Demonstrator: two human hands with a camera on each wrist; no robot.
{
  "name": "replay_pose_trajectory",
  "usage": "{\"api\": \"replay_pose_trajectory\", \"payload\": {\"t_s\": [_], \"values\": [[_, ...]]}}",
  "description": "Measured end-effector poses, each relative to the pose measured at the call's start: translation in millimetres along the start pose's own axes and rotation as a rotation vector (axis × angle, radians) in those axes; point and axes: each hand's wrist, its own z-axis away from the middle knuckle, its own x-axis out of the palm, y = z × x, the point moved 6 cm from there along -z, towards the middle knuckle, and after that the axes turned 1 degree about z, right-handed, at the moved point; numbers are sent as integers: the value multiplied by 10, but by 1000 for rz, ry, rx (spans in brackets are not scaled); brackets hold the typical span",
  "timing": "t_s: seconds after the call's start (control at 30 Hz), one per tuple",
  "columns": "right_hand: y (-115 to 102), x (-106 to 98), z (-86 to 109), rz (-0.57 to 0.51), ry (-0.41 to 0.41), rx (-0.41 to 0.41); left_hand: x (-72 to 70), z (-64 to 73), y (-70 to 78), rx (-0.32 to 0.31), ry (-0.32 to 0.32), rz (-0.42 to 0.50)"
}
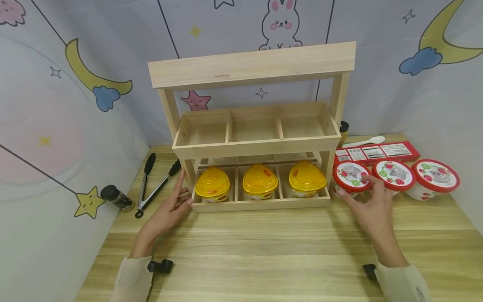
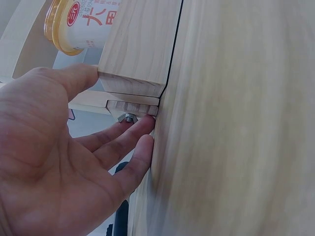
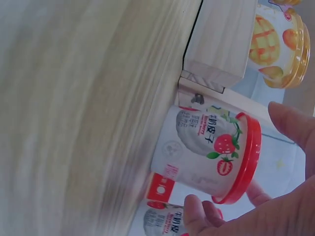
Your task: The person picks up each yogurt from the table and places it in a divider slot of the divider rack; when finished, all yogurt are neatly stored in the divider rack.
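Rack (image 1: 256,144): bare wood, smooth, matt. Wing nut (image 2: 129,118) on it: grey metal. Table (image 1: 256,251): wood-grain top, smooth, faint sheen. 3 yellow lids (image 1: 260,178): translucent plastic, glossy. 3 red-rimmed lids (image 1: 394,174): smooth plastic. Tongs (image 1: 154,193): shiny metal arms, black matt grips. Spoon (image 1: 377,139): smooth white plastic. Backdrop (image 1: 234,54): printed cloth, matt. Sleeves (image 1: 132,277): matt cloth.

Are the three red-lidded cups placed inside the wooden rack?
No, the red-lidded cups are outside the wooden rack, on its right side.
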Motion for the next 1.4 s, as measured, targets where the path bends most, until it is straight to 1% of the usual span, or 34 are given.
{"api": "replay_pose_trajectory", "payload": {"t_s": [0.13, 0.23, 0.27, 0.37, 0.5, 0.6, 0.77, 1.07, 1.17, 1.4], "values": [[23, 21, -44, -40, -24, -4, -7, -5, 0, 4, 2, 1], [49, 56, -76, -117, -67, -2, -5, -7, -5, 1, 0, -2], [59, 71, -83, -146, -82, 4, -3, -7, -7, 1, 0, -3], [103, 115, -108, -231, -117, 58, 1, -6, -10, 0, 1, -6], [147, 127, -131, -296, -96, 119, 6, -3, -10, 5, 3, -10], [157, 116, -140, -319, -73, 139, 8, 0, -11, 6, 2, -14], [151, 114, -153, -337, -70, 165, 6, -2, -8, 4, 3, -7], [127, 94, -146, -381, -26, 144, -1, -3, -10, -5, 1, -2], [82, 62, -125, -370, -33, 137, -1, -4, -11, -6, 0, -2], [-136, -133, -65, -262, -29, 44, -1, 1, -6, -8, 1, -2]]}}
